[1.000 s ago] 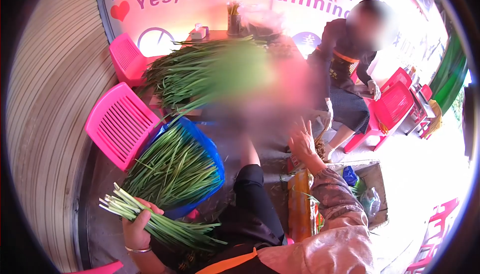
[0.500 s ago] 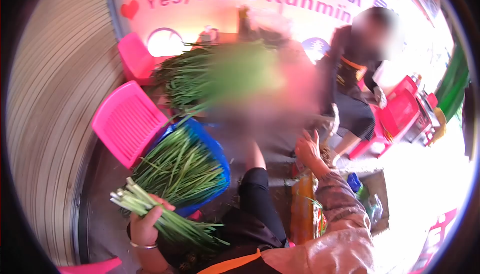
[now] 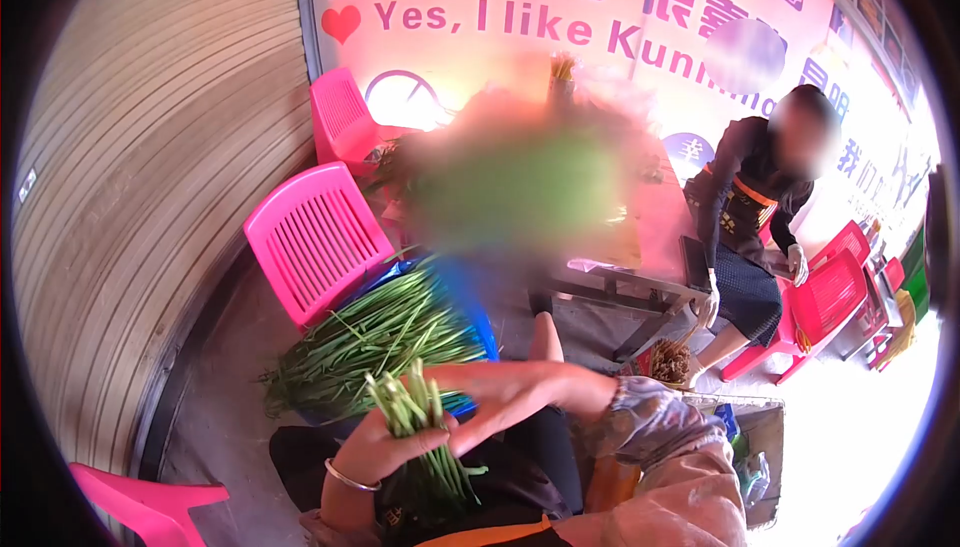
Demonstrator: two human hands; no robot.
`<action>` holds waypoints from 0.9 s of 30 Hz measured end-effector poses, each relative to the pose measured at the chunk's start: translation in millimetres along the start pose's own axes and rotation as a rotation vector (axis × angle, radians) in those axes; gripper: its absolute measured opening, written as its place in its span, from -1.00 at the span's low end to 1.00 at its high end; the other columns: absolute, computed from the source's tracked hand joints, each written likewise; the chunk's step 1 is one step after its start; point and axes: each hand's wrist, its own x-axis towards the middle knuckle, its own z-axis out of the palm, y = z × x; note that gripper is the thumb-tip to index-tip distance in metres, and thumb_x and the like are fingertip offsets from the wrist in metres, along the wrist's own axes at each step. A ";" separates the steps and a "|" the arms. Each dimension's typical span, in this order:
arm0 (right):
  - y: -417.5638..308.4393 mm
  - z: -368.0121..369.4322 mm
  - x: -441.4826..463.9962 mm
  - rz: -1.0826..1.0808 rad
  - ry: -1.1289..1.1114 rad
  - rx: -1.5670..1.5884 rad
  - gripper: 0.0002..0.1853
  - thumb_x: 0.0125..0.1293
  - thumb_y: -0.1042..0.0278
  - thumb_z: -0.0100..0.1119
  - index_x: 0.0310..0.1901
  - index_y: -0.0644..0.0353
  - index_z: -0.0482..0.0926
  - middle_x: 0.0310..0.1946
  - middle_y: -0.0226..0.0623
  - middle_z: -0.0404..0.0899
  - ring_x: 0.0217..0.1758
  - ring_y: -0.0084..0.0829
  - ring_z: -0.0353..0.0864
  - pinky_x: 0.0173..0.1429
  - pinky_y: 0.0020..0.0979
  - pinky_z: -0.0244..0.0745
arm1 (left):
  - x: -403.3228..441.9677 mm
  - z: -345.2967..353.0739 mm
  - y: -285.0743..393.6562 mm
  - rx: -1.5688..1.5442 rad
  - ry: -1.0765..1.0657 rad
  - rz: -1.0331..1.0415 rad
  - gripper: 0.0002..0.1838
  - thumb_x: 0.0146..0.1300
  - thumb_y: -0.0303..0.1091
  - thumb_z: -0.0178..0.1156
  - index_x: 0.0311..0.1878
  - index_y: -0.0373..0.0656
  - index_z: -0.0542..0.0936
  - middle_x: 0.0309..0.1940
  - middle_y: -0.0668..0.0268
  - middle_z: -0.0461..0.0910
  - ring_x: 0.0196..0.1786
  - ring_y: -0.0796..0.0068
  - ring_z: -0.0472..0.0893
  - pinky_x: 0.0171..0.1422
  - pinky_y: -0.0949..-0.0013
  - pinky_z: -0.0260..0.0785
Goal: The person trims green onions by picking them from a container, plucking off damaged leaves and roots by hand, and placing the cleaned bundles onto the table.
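pink chairs (image 3: 318,239) stand near a ribbed wall (image 3: 175,162).

Head view: a blurred green mass (image 3: 520,187) covers much of the pink-topped desk (image 3: 662,225), its separate pieces indistinct, and the head of the seated person in dark clothing (image 3: 742,217) is likewise blurred. The fingertips of the right hand (image 3: 515,394) are hidden behind the bundle of pale-ended green stalks (image 3: 420,427). The pink plastic chair at lower left (image 3: 150,502) is cut off below; the small white label (image 3: 27,185) is illegible.
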 end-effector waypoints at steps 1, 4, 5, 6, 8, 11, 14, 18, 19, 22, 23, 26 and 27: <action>-11.0 5.4 13.3 0.164 -0.080 0.114 -0.31 0.19 -0.05 0.19 0.25 0.19 0.30 -0.04 -0.07 0.55 0.03 -0.22 0.53 0.23 -0.22 0.33 | 0.5 0.0 -2.1 0.014 -0.055 0.021 -0.69 0.17 -0.45 0.23 -0.01 -0.25 0.46 -0.25 0.26 0.60 -0.16 0.47 0.59 -0.02 0.38 0.42; -21.1 17.7 40.7 0.432 -0.171 0.291 -0.45 0.21 0.05 0.16 0.16 0.19 0.40 -0.17 -0.18 0.60 -0.20 -0.32 0.62 0.01 -0.32 0.49 | -4.8 -5.0 -12.7 -0.041 -0.096 0.086 -0.56 0.13 -0.50 0.25 0.09 -0.23 0.39 -0.20 0.26 0.58 -0.12 0.46 0.58 0.01 0.36 0.41; -13.1 26.0 42.9 0.371 -0.092 0.239 -0.49 0.22 0.08 0.15 0.12 0.20 0.44 -0.23 -0.21 0.61 -0.29 -0.34 0.62 -0.08 -0.36 0.52 | -7.4 -7.0 -19.1 -0.079 -0.091 0.108 -0.52 0.11 -0.50 0.26 0.11 -0.22 0.37 -0.18 0.25 0.57 -0.09 0.45 0.57 0.02 0.35 0.41; -5.4 34.8 44.5 0.313 -0.013 0.188 -0.54 0.22 0.11 0.14 0.09 0.20 0.47 -0.28 -0.24 0.62 -0.37 -0.37 0.63 -0.16 -0.40 0.55 | -6.6 -17.5 -34.1 0.206 -0.041 0.221 -0.50 0.09 -0.48 0.28 0.12 -0.21 0.36 -0.14 0.25 0.55 -0.05 0.45 0.56 0.05 0.35 0.40; -3.3 40.3 49.6 0.142 0.189 -0.002 -0.68 0.27 0.10 0.13 -0.13 0.20 0.55 -0.47 -0.24 0.58 -0.48 -0.35 0.59 -0.29 -0.40 0.50 | -2.0 -36.6 -47.1 0.458 0.037 0.346 -0.43 0.03 -0.45 0.31 0.14 -0.21 0.34 -0.04 0.26 0.50 0.05 0.44 0.49 0.13 0.34 0.35; -40.0 11.8 66.3 0.195 0.233 -0.072 -0.71 0.32 0.11 0.09 -0.32 0.21 0.49 -0.60 -0.19 0.49 -0.48 -0.37 0.56 -0.33 -0.35 0.44 | -4.9 -35.4 -12.7 -0.154 0.180 0.248 -0.35 -0.03 -0.43 0.35 0.17 -0.23 0.32 0.09 0.28 0.41 0.18 0.41 0.40 0.27 0.31 0.24; -78.6 -44.5 96.6 -0.047 0.522 -0.065 -0.81 0.32 0.23 0.13 -0.34 0.17 0.53 -0.50 -0.41 0.51 -0.36 -0.60 0.48 -0.28 -0.46 0.44 | -1.4 -92.0 -40.3 -0.268 0.580 0.496 -0.52 0.32 -0.14 0.02 0.19 -0.24 0.32 0.09 0.21 0.39 0.17 0.38 0.40 0.34 0.27 0.18; -131.8 -162.9 120.5 -0.169 0.792 -0.195 -0.67 0.28 0.09 0.01 -0.28 0.23 0.55 -0.39 -0.28 0.58 -0.29 -0.48 0.55 -0.16 -0.46 0.43 | -28.8 -165.7 -90.0 -0.489 1.096 0.601 -0.61 0.38 -0.20 -0.04 0.15 -0.25 0.34 0.04 0.22 0.41 0.16 0.35 0.41 0.32 0.29 0.21; -126.5 -211.4 134.2 -0.284 0.831 0.033 -0.71 0.28 0.14 0.04 -0.26 0.24 0.52 -0.34 -0.25 0.59 -0.26 -0.43 0.57 -0.13 -0.45 0.44 | -30.2 -169.3 -94.7 -0.555 1.132 0.612 -0.61 0.37 -0.20 -0.03 0.14 -0.25 0.35 0.02 0.23 0.41 0.14 0.35 0.41 0.30 0.30 0.22; -111.9 -297.7 130.6 -0.600 0.917 0.365 -0.78 0.41 0.23 -0.08 -0.29 0.20 0.41 -0.14 -0.12 0.52 0.05 -0.09 0.50 0.20 -0.11 0.43 | -24.0 -170.7 -104.6 -0.696 1.189 0.567 -0.63 0.35 -0.20 0.01 0.09 -0.23 0.38 -0.03 0.27 0.42 0.10 0.36 0.42 0.28 0.31 0.25; -102.1 -315.6 127.9 -0.580 1.034 0.297 -0.76 0.32 0.21 0.05 -0.18 0.23 0.45 -0.18 -0.18 0.59 -0.11 -0.32 0.57 0.00 -0.37 0.46 | -17.8 -166.0 -108.9 -0.702 1.177 0.495 -0.65 0.34 -0.20 0.02 0.08 -0.22 0.39 -0.04 0.28 0.42 0.08 0.36 0.43 0.27 0.32 0.25; -27.7 -387.4 88.1 -0.501 1.128 0.321 -0.79 0.32 0.21 0.07 -0.16 0.16 0.47 -0.08 -0.24 0.57 0.02 -0.37 0.50 0.08 -0.34 0.43 | 9.6 -142.4 -122.5 -0.716 1.090 0.323 -0.73 0.31 -0.23 0.05 -0.02 -0.18 0.41 -0.20 0.31 0.45 -0.06 0.40 0.47 0.13 0.32 0.33; -0.8 -395.2 70.5 -0.424 1.208 0.301 -0.81 0.31 0.23 0.07 -0.15 0.12 0.47 -0.09 -0.28 0.57 0.02 -0.41 0.50 0.05 -0.39 0.43 | 15.3 -135.7 -135.9 -0.729 1.016 0.291 -0.75 0.31 -0.25 0.06 -0.05 -0.17 0.42 -0.24 0.31 0.46 -0.09 0.41 0.48 0.09 0.32 0.35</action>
